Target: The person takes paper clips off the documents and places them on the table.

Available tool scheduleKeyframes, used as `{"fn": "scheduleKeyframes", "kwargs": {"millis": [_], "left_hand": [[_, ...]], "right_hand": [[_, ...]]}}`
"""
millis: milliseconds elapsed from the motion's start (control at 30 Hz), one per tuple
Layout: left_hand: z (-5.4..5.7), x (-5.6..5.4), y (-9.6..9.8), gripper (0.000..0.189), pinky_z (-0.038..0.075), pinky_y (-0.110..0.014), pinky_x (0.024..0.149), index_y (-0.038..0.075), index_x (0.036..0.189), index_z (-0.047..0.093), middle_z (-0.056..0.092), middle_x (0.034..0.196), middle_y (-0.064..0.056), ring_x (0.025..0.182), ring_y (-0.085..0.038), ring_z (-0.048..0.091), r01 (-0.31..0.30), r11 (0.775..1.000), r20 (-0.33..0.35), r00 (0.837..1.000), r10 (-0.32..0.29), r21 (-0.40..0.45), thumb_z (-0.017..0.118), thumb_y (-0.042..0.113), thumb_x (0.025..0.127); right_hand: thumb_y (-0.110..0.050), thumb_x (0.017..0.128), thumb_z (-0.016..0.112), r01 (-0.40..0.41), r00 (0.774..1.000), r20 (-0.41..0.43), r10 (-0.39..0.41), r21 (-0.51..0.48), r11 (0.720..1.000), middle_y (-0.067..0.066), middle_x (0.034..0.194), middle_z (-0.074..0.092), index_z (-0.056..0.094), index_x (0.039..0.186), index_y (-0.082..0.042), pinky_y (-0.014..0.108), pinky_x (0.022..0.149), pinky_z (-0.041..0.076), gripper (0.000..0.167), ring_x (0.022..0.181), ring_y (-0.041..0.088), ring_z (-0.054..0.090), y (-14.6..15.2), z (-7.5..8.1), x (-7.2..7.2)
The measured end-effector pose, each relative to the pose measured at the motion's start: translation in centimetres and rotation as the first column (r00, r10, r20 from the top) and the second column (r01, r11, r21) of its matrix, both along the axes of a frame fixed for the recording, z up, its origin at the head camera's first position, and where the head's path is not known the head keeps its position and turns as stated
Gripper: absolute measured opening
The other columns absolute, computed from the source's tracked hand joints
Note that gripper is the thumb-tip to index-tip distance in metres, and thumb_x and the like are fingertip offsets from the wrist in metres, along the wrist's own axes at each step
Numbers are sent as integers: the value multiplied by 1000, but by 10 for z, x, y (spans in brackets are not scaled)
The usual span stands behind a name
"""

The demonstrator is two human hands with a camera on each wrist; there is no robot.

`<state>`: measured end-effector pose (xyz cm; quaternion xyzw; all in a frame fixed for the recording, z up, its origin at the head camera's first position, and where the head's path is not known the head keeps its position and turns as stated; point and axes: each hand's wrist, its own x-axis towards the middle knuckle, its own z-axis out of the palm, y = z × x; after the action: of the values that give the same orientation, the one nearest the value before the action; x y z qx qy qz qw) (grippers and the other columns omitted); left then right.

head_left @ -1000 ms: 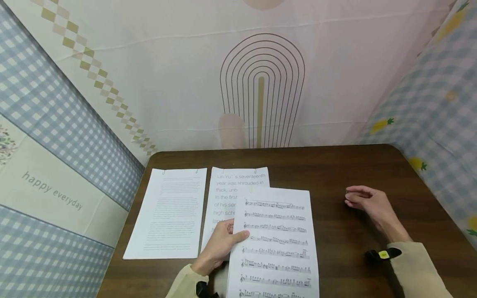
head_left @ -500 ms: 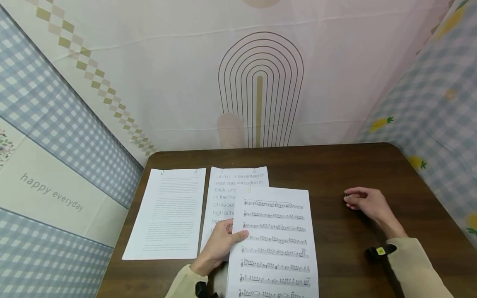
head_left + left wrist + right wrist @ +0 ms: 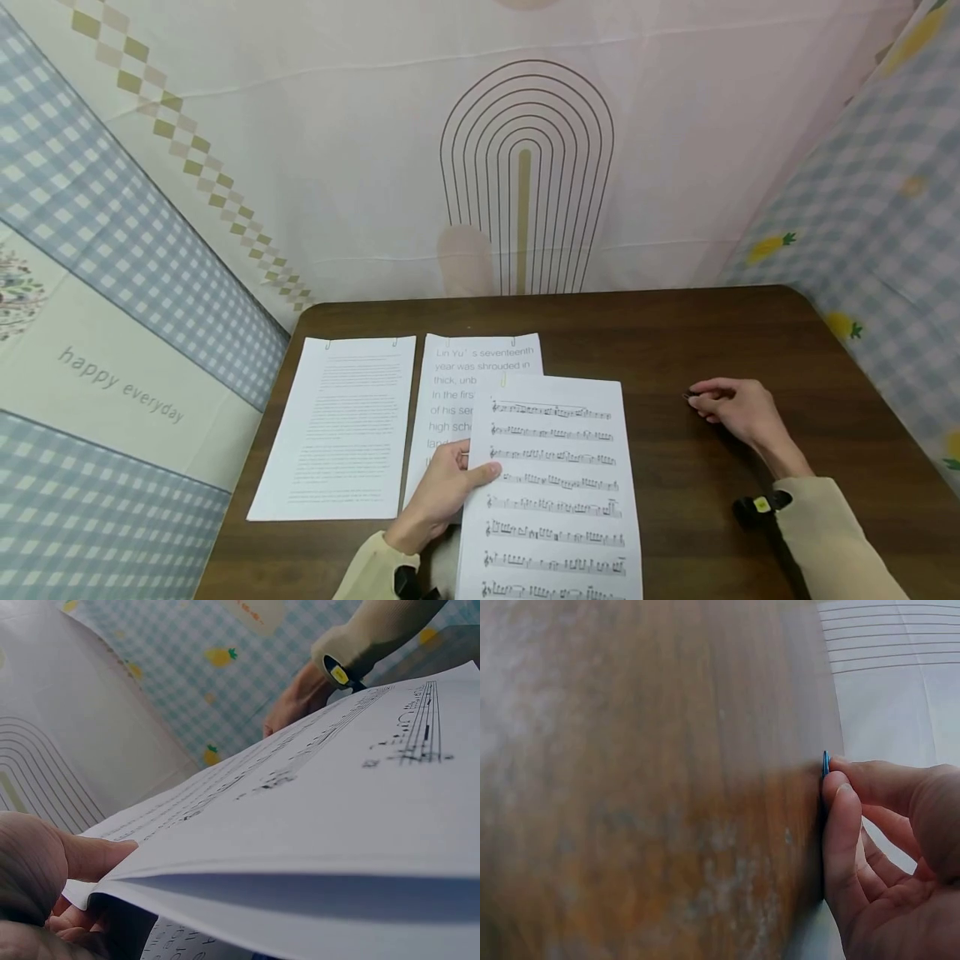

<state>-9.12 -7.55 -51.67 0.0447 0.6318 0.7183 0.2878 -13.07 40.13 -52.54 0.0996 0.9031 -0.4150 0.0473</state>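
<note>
My left hand point(image 3: 442, 492) grips the left edge of a stack of sheet music point(image 3: 555, 483), thumb on top and fingers beneath. A yellow paper clip point(image 3: 504, 379) sits on the stack's top edge, toward its left corner. In the left wrist view the sheets point(image 3: 322, 787) bow and part at the near edge, by the thumb. To the right, low over the table, my right hand point(image 3: 742, 412) pinches a small, thin blue paper clip point(image 3: 826, 762) between thumb and fingertips. Most of that clip is hidden by the fingers.
A large-print text stack point(image 3: 450, 392) lies partly under the sheet music, and a small-print stack point(image 3: 352, 433) lies left of it. Both carry clips along their top edges. The brown table point(image 3: 660, 333) meets a patterned cloth wall point(image 3: 360, 167) at the back.
My right hand has shifted slightly left, and the clip's tip shows more past its fingertips. The left hand and the sheet music have stayed in place.
</note>
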Motion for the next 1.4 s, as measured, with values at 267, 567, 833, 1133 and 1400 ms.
{"fn": "scheduleKeyframes", "kwargs": {"millis": [267,567,833,1133,1400], "left_hand": [[2,1,1,38,69,-41,86,-5,138,67,81,122,-23,98,-27,85,-7,1000,1,1000,7,-1,68,2,101],[2,0,0,37,69,-39,85,-3,138,68,82,120,-21,97,-25,85,-10,1000,-4,1000,10,-21,69,5,101],[1,0,0,38,69,-39,86,-4,138,67,81,122,-21,98,-25,85,-1,1000,3,1000,1,-13,69,5,101],[4,1,2,39,69,-40,87,-3,139,67,81,123,-21,100,-26,85,0,1000,17,1000,-1,5,69,5,101],[6,3,4,38,69,-40,87,-4,138,67,81,122,-22,98,-26,85,19,1000,24,1000,-20,17,69,3,101]], "right_hand": [[-18,103,77,34,999,0,-34,48,998,7,91,84,77,121,5,26,63,64,29,69,6,73,-4,2,2],[-26,103,77,91,996,2,-92,101,991,5,85,84,78,113,4,26,59,62,32,65,7,74,-9,2,4],[-36,106,73,118,992,-41,-117,8,993,2,89,83,76,121,3,27,64,65,42,70,7,77,-16,21,12],[-35,104,76,93,981,-157,-112,-123,988,-24,85,74,75,124,1,22,71,64,41,78,4,74,-55,62,14],[-22,101,81,-94,956,-288,51,-140,986,-6,104,79,78,123,-6,16,75,57,27,88,-1,70,-110,87,13]]}}
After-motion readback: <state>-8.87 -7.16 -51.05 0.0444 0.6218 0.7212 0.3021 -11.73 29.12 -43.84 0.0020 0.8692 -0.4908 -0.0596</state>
